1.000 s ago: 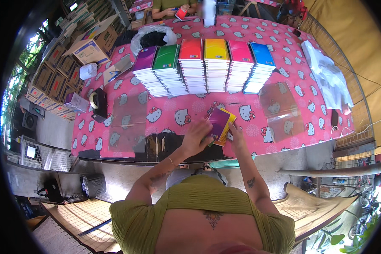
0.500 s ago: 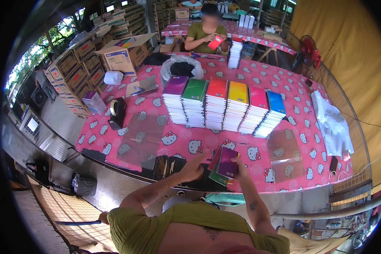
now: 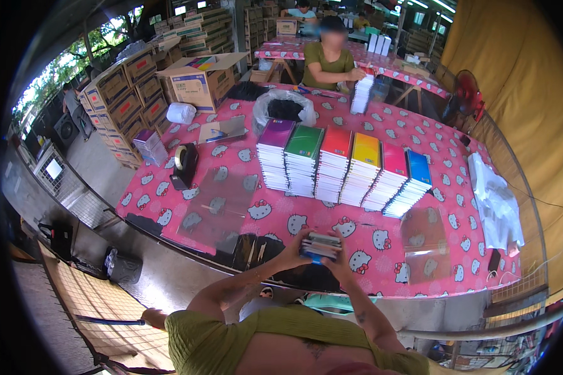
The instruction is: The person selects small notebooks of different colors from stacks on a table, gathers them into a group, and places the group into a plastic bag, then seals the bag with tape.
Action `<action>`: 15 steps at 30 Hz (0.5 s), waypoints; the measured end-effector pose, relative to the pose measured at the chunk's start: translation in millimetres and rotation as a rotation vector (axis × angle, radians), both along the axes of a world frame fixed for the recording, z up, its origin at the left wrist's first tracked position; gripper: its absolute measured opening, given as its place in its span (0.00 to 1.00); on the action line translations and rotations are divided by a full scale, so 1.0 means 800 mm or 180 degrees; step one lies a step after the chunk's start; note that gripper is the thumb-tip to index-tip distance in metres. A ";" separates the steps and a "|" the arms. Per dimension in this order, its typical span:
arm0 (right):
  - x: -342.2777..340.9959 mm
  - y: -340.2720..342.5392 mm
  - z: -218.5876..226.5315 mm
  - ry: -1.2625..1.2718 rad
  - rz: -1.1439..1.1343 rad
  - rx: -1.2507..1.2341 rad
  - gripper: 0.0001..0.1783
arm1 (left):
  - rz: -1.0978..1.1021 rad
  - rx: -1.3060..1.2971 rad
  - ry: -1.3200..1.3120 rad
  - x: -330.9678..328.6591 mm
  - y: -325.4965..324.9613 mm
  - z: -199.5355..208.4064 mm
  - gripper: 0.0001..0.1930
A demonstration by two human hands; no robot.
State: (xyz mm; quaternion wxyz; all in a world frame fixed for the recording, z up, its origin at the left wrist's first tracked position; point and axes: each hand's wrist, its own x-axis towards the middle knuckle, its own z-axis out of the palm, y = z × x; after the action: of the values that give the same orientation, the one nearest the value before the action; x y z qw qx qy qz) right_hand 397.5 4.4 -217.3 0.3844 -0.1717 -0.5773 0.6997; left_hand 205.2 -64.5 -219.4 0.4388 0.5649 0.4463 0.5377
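Note:
Between both hands, above the near edge of the table, is a small stack of spiral notebooks (image 3: 321,245), its page edges facing up and a blue cover showing below. My left hand (image 3: 294,253) is closed on its left side and my right hand (image 3: 341,264) on its right side. Beyond them stands a row of tall notebook piles, topped with purple (image 3: 275,132), green (image 3: 304,141), red (image 3: 336,141), yellow (image 3: 366,150), pink (image 3: 394,160) and blue (image 3: 418,165) covers.
The pink patterned tablecloth (image 3: 281,224) carries clear plastic sheets (image 3: 216,209), a tape dispenser (image 3: 183,165), a plastic-lined bag (image 3: 284,109) and white plastic bags (image 3: 494,200). Across the table, a co-worker (image 3: 328,62) touches another notebook pile (image 3: 361,94). Cardboard boxes (image 3: 122,94) are stacked at left.
The fanned notebooks are now squared together and turned edge-up, with my left hand closed on them too. The co-worker's red notebook has gone from mid-air, and a hand is at the pile.

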 end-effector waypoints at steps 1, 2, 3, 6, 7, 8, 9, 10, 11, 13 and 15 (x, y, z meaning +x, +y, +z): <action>-0.008 -0.011 -0.023 0.0097 -0.0133 -0.0115 0.54 | 0.0053 -0.0305 -0.0124 0.004 -0.002 -0.014 0.51; -0.019 -0.018 -0.024 0.0049 -0.0311 -0.0042 0.53 | 0.0129 -0.0138 0.0017 0.003 -0.002 -0.020 0.53; -0.027 -0.024 -0.023 0.0004 -0.0493 0.0033 0.52 | 0.0201 0.0033 0.0159 0.002 -0.001 -0.025 0.54; -0.033 -0.021 -0.020 0.0039 -0.0687 0.0278 0.51 | 0.0163 0.0041 0.0292 -0.007 0.002 -0.042 0.57; -0.035 -0.016 -0.017 0.0069 -0.0700 0.0355 0.51 | 0.0099 -0.0049 0.0279 -0.009 0.004 -0.046 0.58; -0.040 -0.016 -0.016 0.0009 -0.0798 0.0284 0.51 | 0.0175 -0.0104 0.0238 -0.008 0.002 -0.045 0.57; -0.043 -0.015 -0.015 -0.0066 -0.0905 0.0202 0.51 | 0.0239 -0.0174 0.0191 -0.004 0.002 -0.040 0.57; -0.045 -0.012 -0.010 -0.0141 -0.0901 0.0258 0.51 | 0.0309 -0.0261 0.0140 -0.003 0.003 -0.035 0.57; -0.045 -0.013 -0.007 -0.0225 -0.0879 0.0293 0.51 | 0.0269 -0.0372 0.0267 -0.007 0.002 -0.030 0.58; -0.036 -0.014 -0.033 -0.0539 -0.0751 0.0482 0.50 | 0.0150 -0.0445 0.0595 -0.013 -0.005 -0.034 0.60; -0.032 -0.001 -0.041 -0.0740 -0.0642 0.0649 0.50 | 0.0068 -0.0248 0.1011 -0.020 0.000 -0.043 0.62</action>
State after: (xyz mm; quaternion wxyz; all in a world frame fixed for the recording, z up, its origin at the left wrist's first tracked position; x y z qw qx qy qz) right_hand 371.9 3.5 -250.0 0.3987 -0.2686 -0.6655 0.5709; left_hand 189.0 -64.4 -253.6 0.3786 0.6206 0.5366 0.4285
